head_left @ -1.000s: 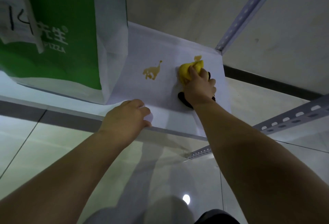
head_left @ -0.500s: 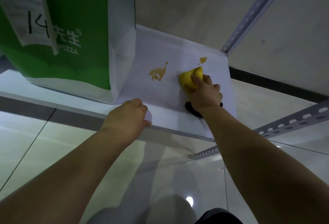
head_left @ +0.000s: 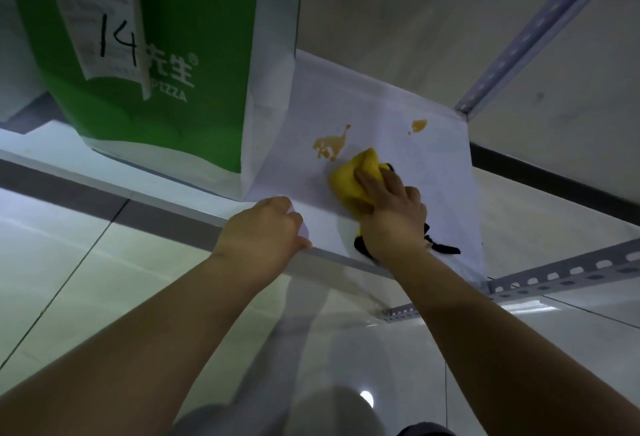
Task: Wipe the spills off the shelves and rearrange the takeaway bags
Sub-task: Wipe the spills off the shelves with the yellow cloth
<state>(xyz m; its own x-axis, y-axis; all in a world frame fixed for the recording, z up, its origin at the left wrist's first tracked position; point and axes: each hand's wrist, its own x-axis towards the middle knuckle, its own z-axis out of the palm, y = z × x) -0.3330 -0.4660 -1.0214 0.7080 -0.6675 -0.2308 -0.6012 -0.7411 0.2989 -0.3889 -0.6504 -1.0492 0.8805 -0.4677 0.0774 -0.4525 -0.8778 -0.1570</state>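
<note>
Yellow cloth [head_left: 346, 181], soft and probably light, bunches under the right hand [head_left: 394, 217] gripping its middle; left hand [head_left: 263, 231] curls over the shelf [head_left: 433, 165] edge.

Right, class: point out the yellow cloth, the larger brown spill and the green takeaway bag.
yellow cloth [head_left: 343, 182], head view, its bare left fold.
larger brown spill [head_left: 333, 145], head view, its middle.
green takeaway bag [head_left: 194, 12], head view, green front face.

A plain beige wall [head_left: 398, 19] with a dark skirting board [head_left: 554, 181] meets glossy pale floor tiles [head_left: 86, 279] mirroring a round light [head_left: 366, 397], beside perforated metal rails [head_left: 571, 266].
</note>
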